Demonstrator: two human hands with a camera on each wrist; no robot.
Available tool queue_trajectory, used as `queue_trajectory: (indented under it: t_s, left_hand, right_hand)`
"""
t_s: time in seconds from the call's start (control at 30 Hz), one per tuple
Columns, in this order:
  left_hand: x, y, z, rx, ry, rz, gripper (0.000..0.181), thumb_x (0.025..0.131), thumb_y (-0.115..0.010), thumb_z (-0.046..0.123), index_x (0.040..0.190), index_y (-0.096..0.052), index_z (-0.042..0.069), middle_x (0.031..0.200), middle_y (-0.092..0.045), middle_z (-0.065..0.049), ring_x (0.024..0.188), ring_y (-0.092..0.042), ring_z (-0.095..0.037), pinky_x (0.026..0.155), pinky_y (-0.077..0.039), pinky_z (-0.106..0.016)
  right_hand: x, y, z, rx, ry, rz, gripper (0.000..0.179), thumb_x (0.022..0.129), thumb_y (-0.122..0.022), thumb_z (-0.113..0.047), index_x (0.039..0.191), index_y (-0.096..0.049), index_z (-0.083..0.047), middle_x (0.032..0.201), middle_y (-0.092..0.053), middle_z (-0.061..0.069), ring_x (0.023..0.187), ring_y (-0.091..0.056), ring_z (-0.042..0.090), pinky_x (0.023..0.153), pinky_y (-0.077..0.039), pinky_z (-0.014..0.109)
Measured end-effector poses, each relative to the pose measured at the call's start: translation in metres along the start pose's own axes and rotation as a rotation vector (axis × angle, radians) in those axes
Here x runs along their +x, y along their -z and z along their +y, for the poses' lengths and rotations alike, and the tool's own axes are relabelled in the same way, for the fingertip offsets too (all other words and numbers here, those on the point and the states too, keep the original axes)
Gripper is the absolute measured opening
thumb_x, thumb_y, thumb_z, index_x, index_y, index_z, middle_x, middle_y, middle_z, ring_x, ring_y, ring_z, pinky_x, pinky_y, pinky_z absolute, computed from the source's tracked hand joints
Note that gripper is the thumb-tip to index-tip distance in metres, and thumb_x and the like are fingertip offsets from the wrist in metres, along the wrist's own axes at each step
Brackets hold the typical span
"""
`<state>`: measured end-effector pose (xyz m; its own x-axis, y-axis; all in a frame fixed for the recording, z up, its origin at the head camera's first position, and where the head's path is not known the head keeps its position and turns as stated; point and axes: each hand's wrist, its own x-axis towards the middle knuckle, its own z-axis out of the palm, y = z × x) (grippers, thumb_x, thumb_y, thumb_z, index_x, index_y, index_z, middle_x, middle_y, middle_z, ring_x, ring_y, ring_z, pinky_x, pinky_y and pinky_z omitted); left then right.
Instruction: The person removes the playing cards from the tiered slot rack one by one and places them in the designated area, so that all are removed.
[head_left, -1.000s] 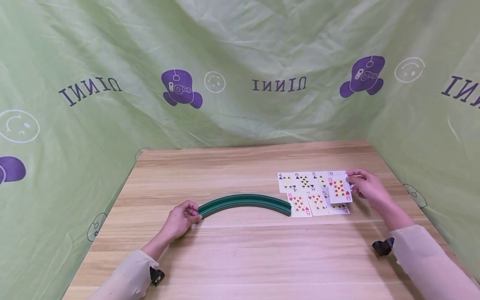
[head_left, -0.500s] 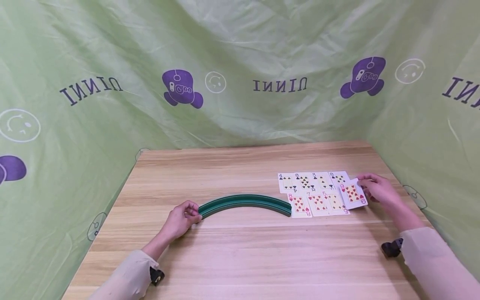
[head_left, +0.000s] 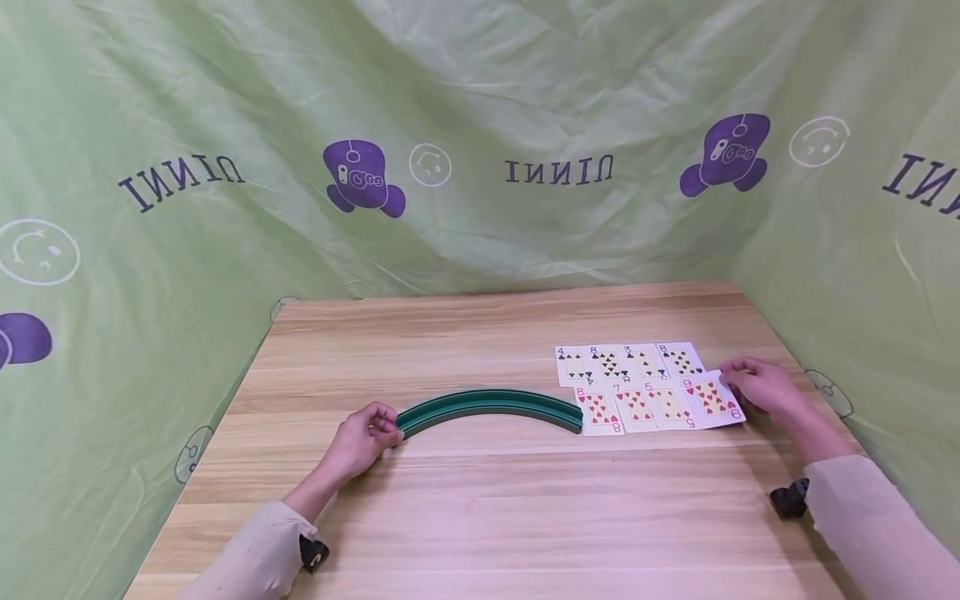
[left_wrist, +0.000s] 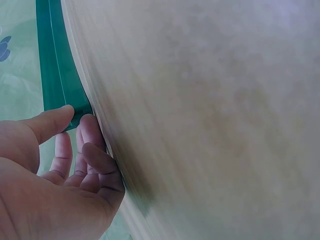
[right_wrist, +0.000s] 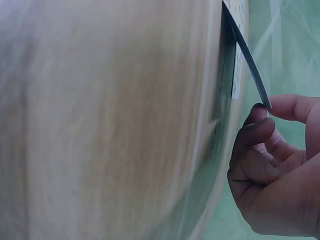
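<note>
At the far right of the cards, my right hand (head_left: 761,387) pinches the edge of a nine of hearts playing card (head_left: 708,400). In the right wrist view that card (right_wrist: 250,65) slants, its held edge raised off the table. Its other side lies beside the five of diamonds (head_left: 671,404) at the end of the front row, where an eight of hearts (head_left: 597,408) and a seven of hearts (head_left: 636,405) also lie. My left hand (head_left: 362,440) holds the left end of a green curved card holder (head_left: 487,402), thumb on top in the left wrist view.
A back row of black-suit cards (head_left: 609,364) lies face up behind the red ones. The holder's right end touches or nearly touches the eight of hearts. Wooden table (head_left: 480,517) spreads in front; a green printed curtain (head_left: 480,225) surrounds it.
My right hand has carried the nine of hearts rightward and down, from over the other cards to the front row's right end. The left hand and card holder have stayed put.
</note>
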<state>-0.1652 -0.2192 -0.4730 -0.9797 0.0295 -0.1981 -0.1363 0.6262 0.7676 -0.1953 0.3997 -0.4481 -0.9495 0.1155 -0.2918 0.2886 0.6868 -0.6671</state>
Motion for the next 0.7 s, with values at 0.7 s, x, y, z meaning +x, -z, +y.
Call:
queue_trajectory:
  t_s: [0.7]
  left_hand:
    - [-0.0026,0.0022,0.0026,-0.013,-0.033,0.008,0.023,0.087,-0.074,0.007,0.106,-0.061,0.006,0.094,-0.066,-0.007,0.081,-0.061,-0.016,0.065,-0.048,-0.024]
  right_hand:
    - [-0.0012,0.0011,-0.0003,0.018,0.028,-0.017,0.046,0.101,-0.051,-0.025,0.129,-0.049,0.012,0.097,-0.067,0.007,0.077,-0.056,0.010,0.066,-0.049,0.025]
